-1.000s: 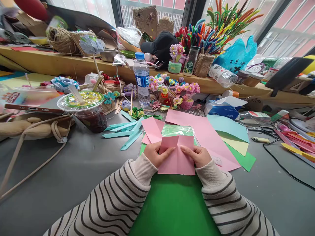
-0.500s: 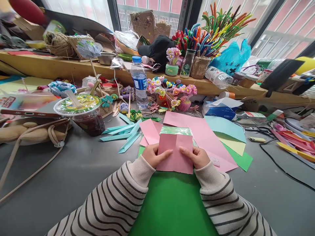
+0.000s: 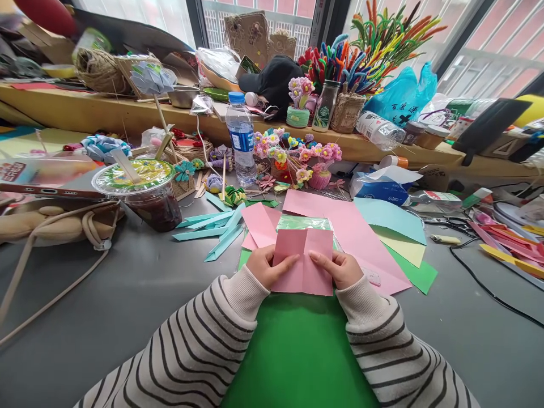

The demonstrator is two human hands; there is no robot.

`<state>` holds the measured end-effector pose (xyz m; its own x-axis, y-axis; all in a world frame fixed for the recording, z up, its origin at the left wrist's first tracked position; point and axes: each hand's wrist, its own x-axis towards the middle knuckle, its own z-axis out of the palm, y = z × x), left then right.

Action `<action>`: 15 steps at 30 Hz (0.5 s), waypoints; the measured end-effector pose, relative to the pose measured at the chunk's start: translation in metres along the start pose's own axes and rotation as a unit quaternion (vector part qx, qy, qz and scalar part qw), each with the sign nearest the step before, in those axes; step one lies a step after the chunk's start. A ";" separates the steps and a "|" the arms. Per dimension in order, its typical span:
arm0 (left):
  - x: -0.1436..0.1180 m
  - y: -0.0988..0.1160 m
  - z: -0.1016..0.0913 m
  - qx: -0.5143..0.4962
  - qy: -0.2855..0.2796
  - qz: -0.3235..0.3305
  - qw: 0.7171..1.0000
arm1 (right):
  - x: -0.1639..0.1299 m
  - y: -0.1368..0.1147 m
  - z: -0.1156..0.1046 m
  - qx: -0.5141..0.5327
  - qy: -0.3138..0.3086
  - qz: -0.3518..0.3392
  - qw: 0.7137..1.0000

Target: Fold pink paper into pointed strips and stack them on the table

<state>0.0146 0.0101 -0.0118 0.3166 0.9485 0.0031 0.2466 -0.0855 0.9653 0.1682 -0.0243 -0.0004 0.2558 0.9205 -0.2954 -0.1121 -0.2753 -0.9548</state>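
Between my two hands a small pink sheet of paper (image 3: pixel 302 277) is held up, with a crease running down its middle. My left hand (image 3: pixel 267 266) grips its left edge, thumb lying on the front face and the other fingers mostly hidden behind. On the right edge my right hand (image 3: pixel 342 268) has the same closed grip, its thumb pointing toward the crease. Below the paper is a green mat (image 3: pixel 300 351). Just behind it lie a clear packet with a green pattern (image 3: pixel 306 222), a folded pink paper piece (image 3: pixel 260 224) and a large pink sheet (image 3: pixel 352 243).
Folded light-blue strips (image 3: pixel 219 226) lie to the left, near a lidded drink cup (image 3: pixel 148 204). A water bottle (image 3: pixel 240 141) stands behind. At right are blue paper (image 3: pixel 391 218), green paper (image 3: pixel 414 272), scissors (image 3: pixel 454 224) and a black cable (image 3: pixel 484 292). A cluttered shelf (image 3: pixel 191 120) runs along the back.
The pink paper bends a little more along its middle crease and has risen very slightly. Both hands keep the same hold; the view has shifted slightly.
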 end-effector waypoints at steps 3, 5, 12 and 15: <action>0.001 0.001 0.001 -0.020 0.019 -0.021 0.999 | 0.000 0.001 -0.001 0.009 -0.015 -0.001 1.000; 0.000 0.002 0.002 -0.020 0.022 -0.033 0.999 | 0.000 0.001 -0.001 0.002 -0.018 -0.008 1.000; 0.000 0.003 0.001 -0.031 0.009 -0.037 0.999 | -0.003 -0.002 0.000 -0.007 -0.006 -0.013 1.000; 0.000 0.004 0.001 -0.042 0.006 -0.033 0.999 | -0.004 -0.003 0.001 -0.015 -0.008 -0.011 1.000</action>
<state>0.0165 0.0090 -0.0078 0.2906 0.9551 -0.0581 0.1894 0.0021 0.9819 0.1669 -0.0271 0.0036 0.2427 0.9304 -0.2748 -0.0779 -0.2637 -0.9615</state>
